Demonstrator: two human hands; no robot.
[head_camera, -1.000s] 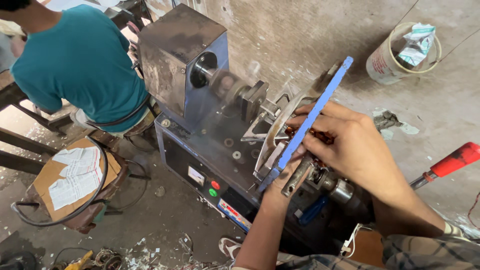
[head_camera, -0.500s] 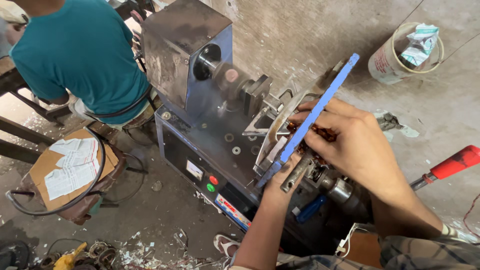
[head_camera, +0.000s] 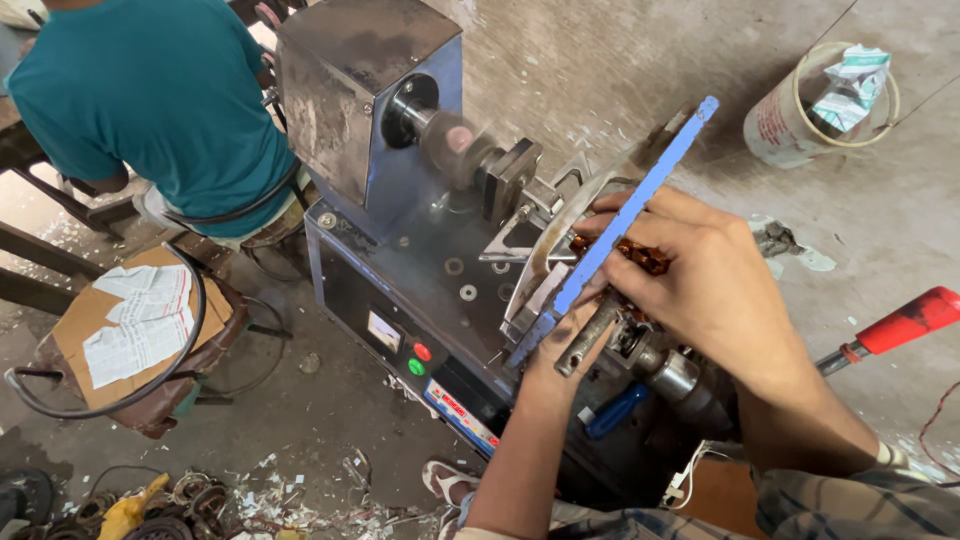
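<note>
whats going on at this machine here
A person stands over a grey metal machine on a concrete floor. Their right hand presses on copper-coloured windings at the machine's holder, with a long blue flat strip slanting under the fingers. Their left hand comes up from below and touches the strip's lower end. A second person in a teal shirt sits nearby, facing away.

Your blue strip (head_camera: 634, 210) crosses copper-brown windings (head_camera: 640, 255); the machine (head_camera: 370, 130) is grey steel with red (head_camera: 422, 352) and green (head_camera: 416, 367) buttons; your sleeve (head_camera: 850, 500) is plaid.
</note>
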